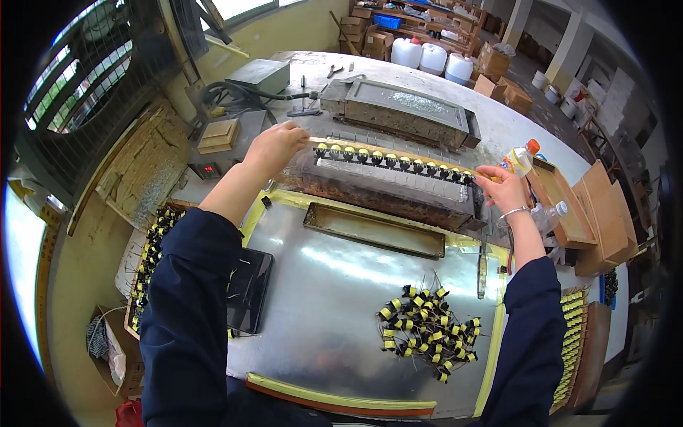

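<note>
Strip (391,151) is stretching across the middle of my head view, a row of yellow-and-black coils (390,161) lining its near side, and I'm holding it up over the long trough (384,199)! My left hand (276,151) is pinching the left end, fingers bunched together; my right hand (504,192) is pinching the right end between thumb and fingers. Whether anything on the strip is touching the trough, I can't tell from out here. Closer in, a shallow tray (373,231) is lying just beside the trough, on the shiny sheet (327,299). Down on the right, a loose heap (427,331) of the same coils is sitting on that sheet, while a black tablet (249,292) is lying against my left sleeve (196,285). Over by my right forearm, a knife (482,274) is resting near the sheet's edge, and a clear bottle (548,218) is showing beyond my wrist.
</note>
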Available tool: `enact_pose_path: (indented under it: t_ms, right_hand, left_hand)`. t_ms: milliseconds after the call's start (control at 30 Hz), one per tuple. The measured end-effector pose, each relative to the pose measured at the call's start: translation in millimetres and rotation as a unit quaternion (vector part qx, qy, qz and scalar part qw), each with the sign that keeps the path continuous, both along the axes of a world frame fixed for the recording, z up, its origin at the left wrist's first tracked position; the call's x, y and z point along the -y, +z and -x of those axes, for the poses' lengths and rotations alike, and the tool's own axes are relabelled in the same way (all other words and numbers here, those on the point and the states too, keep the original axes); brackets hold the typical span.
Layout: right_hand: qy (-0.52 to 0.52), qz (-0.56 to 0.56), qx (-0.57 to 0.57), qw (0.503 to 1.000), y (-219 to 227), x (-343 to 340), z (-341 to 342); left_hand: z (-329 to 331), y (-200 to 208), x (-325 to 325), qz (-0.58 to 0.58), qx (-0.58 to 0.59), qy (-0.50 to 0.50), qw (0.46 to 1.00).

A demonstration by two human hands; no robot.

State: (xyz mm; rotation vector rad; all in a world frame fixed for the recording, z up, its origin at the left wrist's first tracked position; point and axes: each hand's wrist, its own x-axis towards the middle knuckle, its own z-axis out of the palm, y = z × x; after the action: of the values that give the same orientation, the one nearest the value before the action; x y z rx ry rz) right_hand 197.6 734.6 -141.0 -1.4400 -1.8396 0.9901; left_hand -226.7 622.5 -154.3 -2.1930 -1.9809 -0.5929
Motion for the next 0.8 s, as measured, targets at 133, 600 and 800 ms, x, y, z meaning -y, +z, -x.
enact_pose_path:
  t_ms: [133, 600, 800]
  right_hand:
    - [-0.001, -0.007, 0.006, 1.000, -6, -9, 3]
    - [0.005, -0.014, 0.035, 0.999, -23, -20, 2]
    - [0.025, -0.009, 0.033, 0.999, -21, -16, -3]
  left_hand:
    - [0, -7, -9, 0.005, 0.006, 0.010, 1.000]
    - [2, -20, -18, 0.004, -0.010, 0.021, 1.000]
    - [-1, -12, -7, 0.019, 0.002, 0.010, 1.000]
